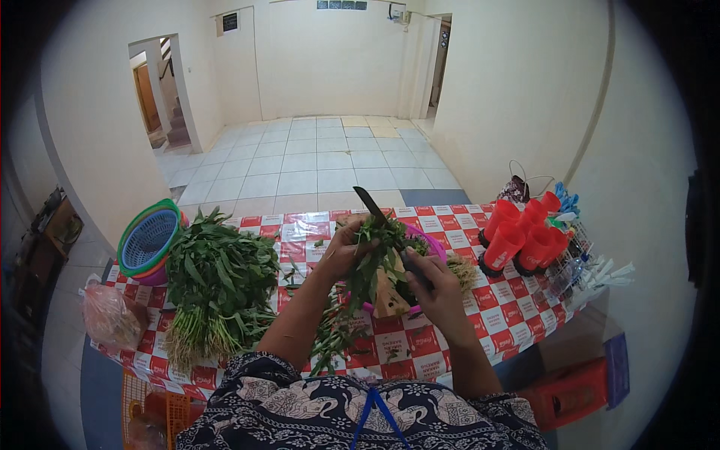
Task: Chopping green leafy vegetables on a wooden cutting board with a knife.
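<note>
My left hand (344,247) grips a bunch of leafy greens (365,281), whose leaves hang down below it. In my right hand (436,287) is the dark handle of a knife (368,201); its blade points up and away, crossing the greens at the stems. Beneath both hands stands a pink basin (436,239), with a wooden board (390,295) lying over it. Cut greens show inside the basin, partly hidden by my hands. Root ends (462,273) lie in a pile just right of the basin. Loose stems (332,337) are scattered on the table in front of me.
A large rooted bundle of greens (222,264) lies left on the checked tablecloth (405,357). Nested plastic baskets (149,239) and a tied plastic bag (112,318) stand beyond it at the left edge. Red plastic cups (503,247) and a wire rack (571,264) occupy the right end.
</note>
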The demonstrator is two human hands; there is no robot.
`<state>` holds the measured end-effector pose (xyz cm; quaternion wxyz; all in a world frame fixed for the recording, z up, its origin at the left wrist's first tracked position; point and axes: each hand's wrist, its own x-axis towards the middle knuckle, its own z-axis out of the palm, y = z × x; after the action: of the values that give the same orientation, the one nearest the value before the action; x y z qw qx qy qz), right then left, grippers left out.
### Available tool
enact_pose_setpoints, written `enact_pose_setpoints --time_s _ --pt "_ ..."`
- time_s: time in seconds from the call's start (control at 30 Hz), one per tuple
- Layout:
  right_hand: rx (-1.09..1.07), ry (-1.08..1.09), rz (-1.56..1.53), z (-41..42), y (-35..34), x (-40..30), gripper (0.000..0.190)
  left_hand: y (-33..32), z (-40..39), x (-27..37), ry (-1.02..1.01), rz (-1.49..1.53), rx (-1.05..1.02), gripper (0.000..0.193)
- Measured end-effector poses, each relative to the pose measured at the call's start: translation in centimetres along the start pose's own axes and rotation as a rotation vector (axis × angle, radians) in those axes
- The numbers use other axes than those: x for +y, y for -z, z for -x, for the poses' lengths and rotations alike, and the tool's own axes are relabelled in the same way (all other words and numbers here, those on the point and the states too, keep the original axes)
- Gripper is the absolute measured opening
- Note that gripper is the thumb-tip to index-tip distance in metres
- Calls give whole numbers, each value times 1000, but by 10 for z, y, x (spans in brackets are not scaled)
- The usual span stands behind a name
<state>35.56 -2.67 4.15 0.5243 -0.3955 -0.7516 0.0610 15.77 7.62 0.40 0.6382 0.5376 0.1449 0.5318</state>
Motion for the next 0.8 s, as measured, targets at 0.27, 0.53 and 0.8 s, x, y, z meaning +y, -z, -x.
enact_pose_setpoints --time_s 0.27,0.53,0.8 --pt "-101 23 -12 -16 0 -16 38 1 4 21 -54 -3 -23 32" --pt "-12 67 -68 -16 -4 -35 36 4 13 37 -131 -38 12 32" --pt "7 123 -52 -10 -14 -35 35 9 21 41 -109 -96 66 32"
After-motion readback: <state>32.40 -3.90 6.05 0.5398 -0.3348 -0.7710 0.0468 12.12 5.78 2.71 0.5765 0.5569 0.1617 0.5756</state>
